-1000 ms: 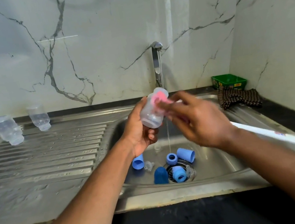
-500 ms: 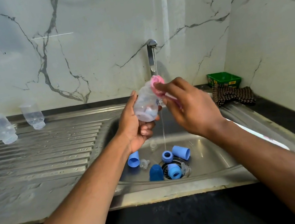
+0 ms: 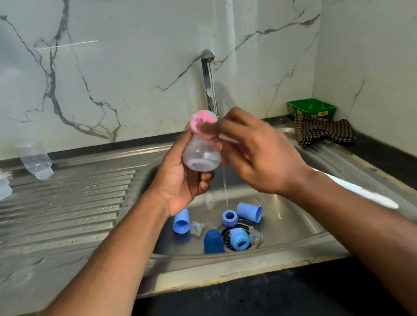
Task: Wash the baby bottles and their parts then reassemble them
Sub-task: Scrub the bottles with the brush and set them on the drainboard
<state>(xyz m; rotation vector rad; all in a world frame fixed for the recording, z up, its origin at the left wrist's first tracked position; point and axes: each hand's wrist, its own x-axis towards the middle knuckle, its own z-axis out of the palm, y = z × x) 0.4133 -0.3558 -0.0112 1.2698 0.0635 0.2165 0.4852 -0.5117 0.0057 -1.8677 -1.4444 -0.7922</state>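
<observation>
change: both hands have lifted the bottle a little higher, closer to the tap (image 3: pixel 209 75).
left hand (image 3: pixel 182 180): fingers wrapped round the clear bottle (image 3: pixel 201 156), held over the sink (image 3: pixel 294 215).
right hand (image 3: pixel 259 154): blurred, fingers gripping the pink brush (image 3: pixel 203 124) at the bottle's mouth.
sink floor: blue caps (image 3: pixel 249 211) and rings by the drain.

no text I can read, yellow label on the green plastic box (image 3: pixel 311 110) by my sink too blurred
</observation>
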